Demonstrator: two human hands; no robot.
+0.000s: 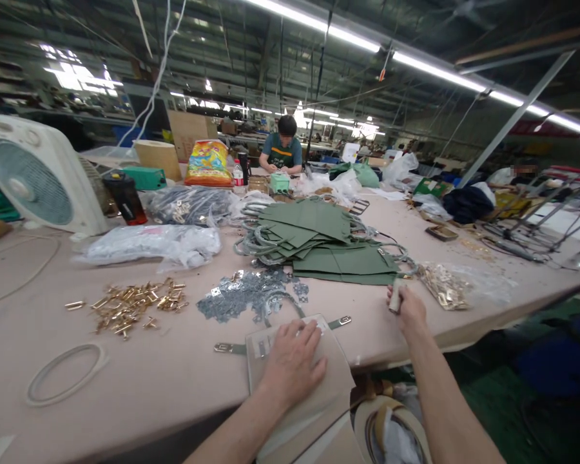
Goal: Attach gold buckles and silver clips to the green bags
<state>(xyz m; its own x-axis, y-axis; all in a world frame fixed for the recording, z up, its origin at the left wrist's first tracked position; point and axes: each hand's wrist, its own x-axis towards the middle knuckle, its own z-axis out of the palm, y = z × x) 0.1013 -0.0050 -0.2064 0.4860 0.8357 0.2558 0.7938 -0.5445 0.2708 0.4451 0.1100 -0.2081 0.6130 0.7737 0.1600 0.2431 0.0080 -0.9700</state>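
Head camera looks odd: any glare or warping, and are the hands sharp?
Head view: ceiling light tubes glare at upper right; wide-lens warping bows the table edge; left hand and right hand look fairly sharp, though the small brass fittings go slightly soft.

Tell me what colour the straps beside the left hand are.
The straps beside the left hand are olive green, best seen in the head view.

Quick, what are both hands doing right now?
Left hand: open, lying flat on a pale flat panel.
Right hand: closed, holding a small pale cylindrical piece.
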